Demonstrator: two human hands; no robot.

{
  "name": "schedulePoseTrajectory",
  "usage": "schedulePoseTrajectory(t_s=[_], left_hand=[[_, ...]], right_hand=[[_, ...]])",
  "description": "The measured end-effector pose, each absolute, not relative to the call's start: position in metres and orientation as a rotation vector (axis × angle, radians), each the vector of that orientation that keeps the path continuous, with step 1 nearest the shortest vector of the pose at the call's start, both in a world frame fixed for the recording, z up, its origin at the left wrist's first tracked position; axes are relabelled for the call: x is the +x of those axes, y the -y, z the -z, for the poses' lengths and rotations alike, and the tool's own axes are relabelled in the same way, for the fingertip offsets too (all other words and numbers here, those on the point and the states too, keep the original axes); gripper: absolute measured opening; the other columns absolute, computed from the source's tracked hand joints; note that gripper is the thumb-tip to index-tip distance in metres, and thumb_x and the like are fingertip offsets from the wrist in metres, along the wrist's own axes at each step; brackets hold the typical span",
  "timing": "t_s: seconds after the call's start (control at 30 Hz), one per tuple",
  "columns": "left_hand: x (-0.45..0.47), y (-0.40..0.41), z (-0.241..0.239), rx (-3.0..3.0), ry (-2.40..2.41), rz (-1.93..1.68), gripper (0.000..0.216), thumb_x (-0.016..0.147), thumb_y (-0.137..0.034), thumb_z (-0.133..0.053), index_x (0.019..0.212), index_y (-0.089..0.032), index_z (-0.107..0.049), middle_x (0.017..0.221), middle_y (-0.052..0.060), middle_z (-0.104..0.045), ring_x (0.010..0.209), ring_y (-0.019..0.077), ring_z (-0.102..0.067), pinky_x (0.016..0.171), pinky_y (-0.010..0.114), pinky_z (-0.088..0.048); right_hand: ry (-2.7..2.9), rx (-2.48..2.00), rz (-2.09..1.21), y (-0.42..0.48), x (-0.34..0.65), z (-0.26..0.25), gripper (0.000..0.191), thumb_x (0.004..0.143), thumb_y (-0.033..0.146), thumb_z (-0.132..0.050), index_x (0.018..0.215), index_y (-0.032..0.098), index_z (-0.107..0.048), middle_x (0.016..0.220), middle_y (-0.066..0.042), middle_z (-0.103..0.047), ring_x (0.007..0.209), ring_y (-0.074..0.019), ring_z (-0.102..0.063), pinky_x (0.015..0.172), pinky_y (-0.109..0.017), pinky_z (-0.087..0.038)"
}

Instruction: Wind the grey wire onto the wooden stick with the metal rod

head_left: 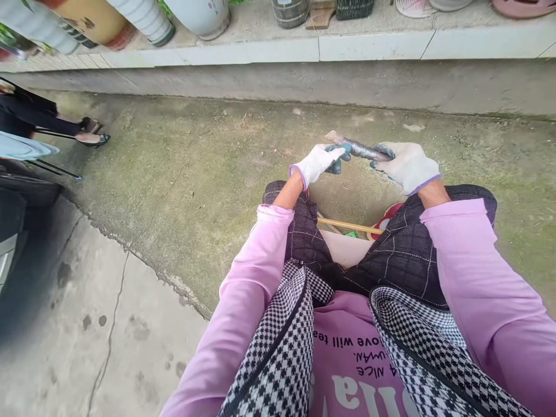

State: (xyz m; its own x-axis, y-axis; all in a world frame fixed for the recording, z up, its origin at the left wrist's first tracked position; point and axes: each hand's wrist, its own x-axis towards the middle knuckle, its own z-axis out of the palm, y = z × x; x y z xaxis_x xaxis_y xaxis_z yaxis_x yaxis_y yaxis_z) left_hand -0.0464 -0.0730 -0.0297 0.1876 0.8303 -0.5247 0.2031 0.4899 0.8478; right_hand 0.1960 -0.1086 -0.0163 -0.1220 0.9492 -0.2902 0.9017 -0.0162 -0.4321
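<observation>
Both my hands wear white work gloves with dark coated fingertips. My left hand [319, 163] and my right hand [406, 164] are closed on the two ends of a short grey rod-like piece [360, 149], held level above my knees. Its left tip looks pale and blunt. A thin wooden stick [347, 225] lies across below, between my legs, next to a red and white object [386, 220] that my knee partly hides.
Mossy concrete ground spreads ahead, up to a raised ledge [278, 52] carrying pots and containers [204, 17]. Another person's feet in dark shoes [93, 138] rest at the far left. A dark vehicle part [17, 220] stands at the left edge.
</observation>
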Motion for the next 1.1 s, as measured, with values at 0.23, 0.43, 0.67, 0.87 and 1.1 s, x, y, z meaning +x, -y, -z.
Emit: schedulePoseTrajectory(t_s=[0.23, 0.43, 0.67, 0.87, 1.1], left_hand=[[-0.05, 0.061, 0.041, 0.935, -1.402, -0.615, 0.046, 0.127, -0.052, -0.087, 0.098, -0.02, -0.073, 0.065, -0.005, -0.068, 0.053, 0.0077, -0.059, 0.071, 0.021, -0.059], [-0.053, 0.068, 0.029, 0.989, -1.334, -0.667, 0.029, 0.12, -0.027, -0.085, 0.094, -0.019, -0.076, 0.072, -0.002, -0.075, 0.06, 0.0091, -0.064, 0.081, 0.025, -0.061], [-0.048, 0.077, 0.022, 1.024, -1.274, -0.603, 0.007, 0.107, -0.015, -0.091, 0.109, -0.016, -0.084, 0.069, -0.006, -0.072, 0.064, 0.0101, -0.067, 0.085, 0.025, -0.063], [-0.041, 0.078, 0.021, 0.991, -1.397, -0.592, 0.033, 0.117, -0.047, -0.097, 0.111, -0.018, -0.083, 0.063, -0.005, -0.065, 0.069, 0.0166, -0.073, 0.091, 0.032, -0.067], [-0.047, 0.069, 0.033, 0.926, -1.357, -0.703, 0.043, 0.113, -0.056, -0.101, 0.114, -0.019, -0.078, 0.067, -0.005, -0.067, 0.068, 0.016, -0.075, 0.089, 0.03, -0.069]], right_hand=[[2.169, -1.963, -0.742, 0.109, 0.186, 0.028, 0.053, 0.115, 0.032, -0.078, 0.166, 0.028, -0.09, 0.158, -0.02, -0.09, 0.153, -0.0512, -0.08, 0.133, -0.062, -0.063], [1.721, -1.674, -1.376, 0.116, 0.189, 0.025, 0.031, 0.11, 0.039, -0.091, 0.136, 0.021, -0.09, 0.109, -0.011, -0.092, 0.088, -0.0287, -0.082, 0.086, -0.043, -0.075], [1.503, -1.657, -1.521, 0.118, 0.195, 0.031, 0.031, 0.102, 0.046, -0.103, 0.118, 0.026, -0.086, 0.086, -0.006, -0.081, 0.063, -0.0213, -0.065, 0.055, -0.034, -0.059], [1.976, -1.887, -0.949, 0.11, 0.179, 0.034, 0.022, 0.107, 0.03, -0.089, 0.128, 0.03, -0.089, 0.114, -0.012, -0.092, 0.124, -0.0422, -0.087, 0.11, -0.05, -0.071], [1.693, -1.771, -1.339, 0.122, 0.17, 0.016, 0.017, 0.113, 0.038, -0.088, 0.124, 0.025, -0.084, 0.112, -0.013, -0.09, 0.095, -0.0321, -0.085, 0.085, -0.042, -0.071]])
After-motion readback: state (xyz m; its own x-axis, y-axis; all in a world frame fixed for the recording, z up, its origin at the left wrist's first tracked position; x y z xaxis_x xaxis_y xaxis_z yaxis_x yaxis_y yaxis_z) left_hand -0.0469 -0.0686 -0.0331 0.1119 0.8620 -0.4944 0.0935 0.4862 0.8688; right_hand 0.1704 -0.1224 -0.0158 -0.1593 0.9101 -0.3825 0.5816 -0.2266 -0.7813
